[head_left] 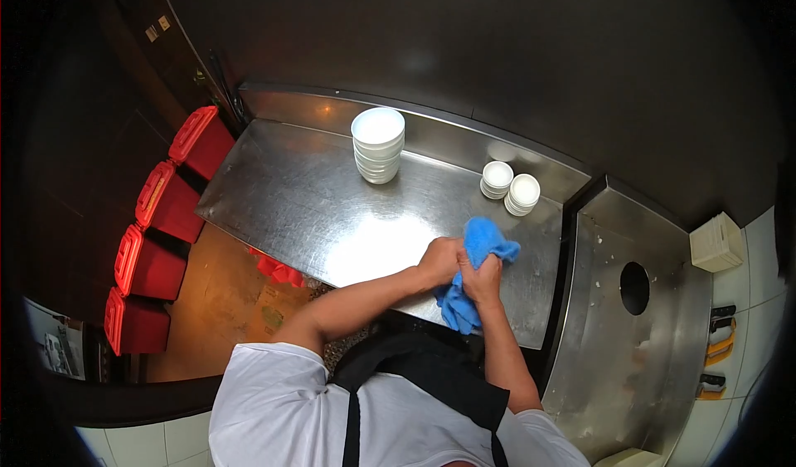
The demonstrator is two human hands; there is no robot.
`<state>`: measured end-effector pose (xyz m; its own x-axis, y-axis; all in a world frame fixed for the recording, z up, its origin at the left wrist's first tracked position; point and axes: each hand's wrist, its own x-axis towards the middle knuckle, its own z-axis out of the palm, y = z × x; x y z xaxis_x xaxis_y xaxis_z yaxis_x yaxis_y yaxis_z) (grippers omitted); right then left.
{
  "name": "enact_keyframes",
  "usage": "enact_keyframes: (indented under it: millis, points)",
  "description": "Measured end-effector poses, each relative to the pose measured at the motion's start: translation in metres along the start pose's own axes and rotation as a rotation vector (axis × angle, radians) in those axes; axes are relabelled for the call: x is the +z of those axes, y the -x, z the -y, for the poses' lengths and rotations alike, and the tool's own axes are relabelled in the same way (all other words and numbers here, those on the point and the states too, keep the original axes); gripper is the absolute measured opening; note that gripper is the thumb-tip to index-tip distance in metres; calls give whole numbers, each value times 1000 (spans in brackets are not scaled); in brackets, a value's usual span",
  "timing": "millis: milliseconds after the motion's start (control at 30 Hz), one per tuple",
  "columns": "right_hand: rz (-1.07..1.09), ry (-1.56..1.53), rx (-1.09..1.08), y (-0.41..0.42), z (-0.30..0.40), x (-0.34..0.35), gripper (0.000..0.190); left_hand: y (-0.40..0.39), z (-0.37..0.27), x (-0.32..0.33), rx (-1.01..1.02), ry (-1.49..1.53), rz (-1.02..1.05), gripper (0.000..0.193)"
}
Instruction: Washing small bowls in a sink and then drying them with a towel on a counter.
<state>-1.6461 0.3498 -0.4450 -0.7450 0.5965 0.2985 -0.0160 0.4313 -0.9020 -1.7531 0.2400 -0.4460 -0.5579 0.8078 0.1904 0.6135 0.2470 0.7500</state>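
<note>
A blue cloth (484, 243) is bunched up between my two hands over the front right part of a stainless steel table (298, 181). My left hand (443, 260) is closed in a fist on the cloth's left side, with part of its grip hidden. Close beside it, my right hand (482, 279) is wrapped around the middle of the cloth. One end sticks up past my hands and the other hangs in folds toward the table's front edge. Just beyond the cloth stand two short stacks of small white dishes, a left stack (496, 179) and a right stack (522, 194).
A tall stack of white bowls (378, 146) stands near the table's raised back edge. Right of a dark gap is a steel counter (622, 355) with a round hole (634, 288) and white scraps. Several red lidded bins (177, 202) line the left. Knives (721, 324) hang at right.
</note>
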Motion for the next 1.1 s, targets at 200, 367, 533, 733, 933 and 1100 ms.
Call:
enact_keyframes:
  millis: [200,367,533,733,933,1100]
  points:
    - [106,-907,320,6,30,-6,35,-9,-7,-34,-495,1403,-198,28]
    - [302,-326,42,8,25,14,43,-11,-1,-53,-458,1431,-390,36]
    - [604,370,-663,-4,5,9,49,8,-7,-70,-369,1329,247,45]
    - [320,-301,58,22,34,40,45,7,-9,-77,-85,498,45,42]
    - [461,14,-286,0,42,22,39,-8,3,-67,-286,1120,99,41]
    - [483,72,-190,3,34,23,41,-14,10,-67,-593,1609,237,41]
